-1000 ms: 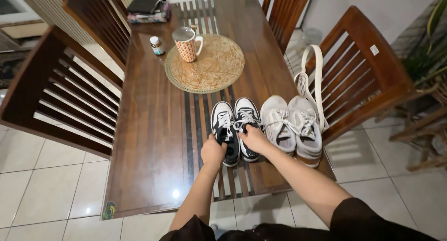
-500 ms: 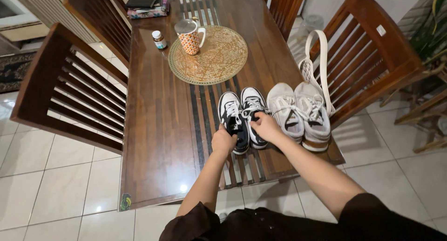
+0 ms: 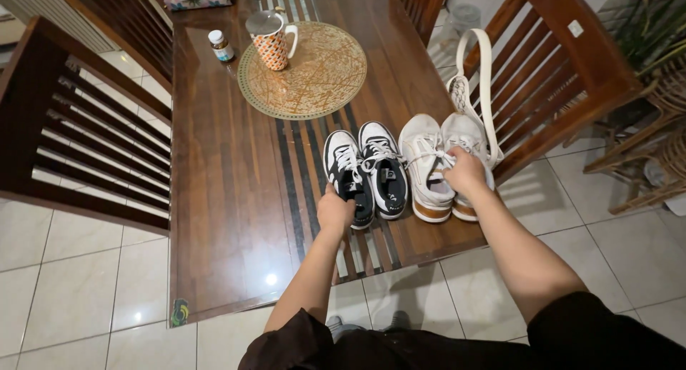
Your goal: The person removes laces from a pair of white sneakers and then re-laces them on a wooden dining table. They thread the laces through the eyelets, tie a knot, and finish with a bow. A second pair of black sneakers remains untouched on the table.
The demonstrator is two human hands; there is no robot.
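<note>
The left hand [image 3: 334,211] is closed on the heel of the left black shoe [image 3: 348,174]. The right hand [image 3: 464,171] has its grip closed on the tops of the white shoes [image 3: 437,163], right where they sit side by side.

Both pairs stand near the front edge of the brown table [image 3: 229,198], black pair on the left, white pair just beside it on the right.

I think the white shoes could slip off the edge if they get pulled back too far, since their heels are very close to it. A loose lace could also snag.

All four shoes lie long from heel to toe. The toes point away from the person, toward the round mat [image 3: 303,70] and cup [image 3: 271,39].
</note>
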